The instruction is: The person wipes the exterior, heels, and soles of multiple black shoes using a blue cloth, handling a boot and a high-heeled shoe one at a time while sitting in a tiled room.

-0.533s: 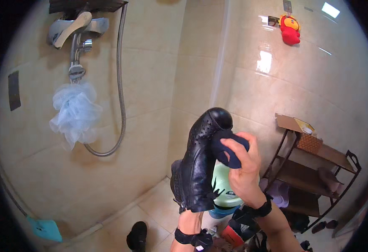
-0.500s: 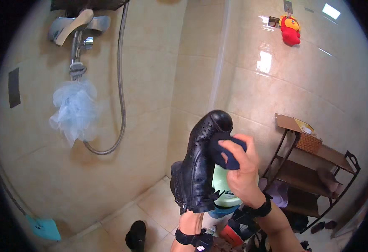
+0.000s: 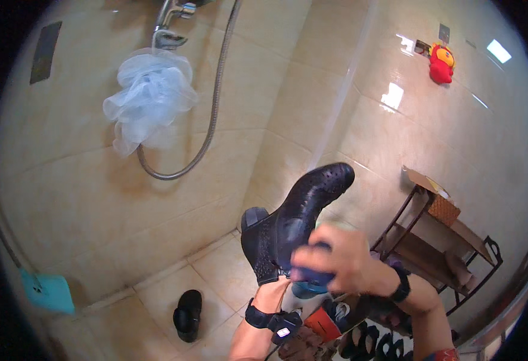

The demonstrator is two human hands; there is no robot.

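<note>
The right hand (image 3: 339, 256) has its fingers curled around a dark cloth (image 3: 319, 275) (both slightly blurred), against the shaft of a black boot (image 3: 303, 210). The left hand is inside the boot past the wrist (image 3: 273, 293), so I cannot tell how its fingers stand. The boot is held up, toe toward the upper right. Beyond are a shoe (image 3: 187, 316) on the floor, a rack (image 3: 420, 249) and a puff (image 3: 152, 96).

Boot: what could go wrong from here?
The boot might twist or slip: its only visible support is the left wrist at its opening; the left hand is hidden. The right hand might lose the cloth bunched in it, perhaps onto the shoes on the floor.
</note>
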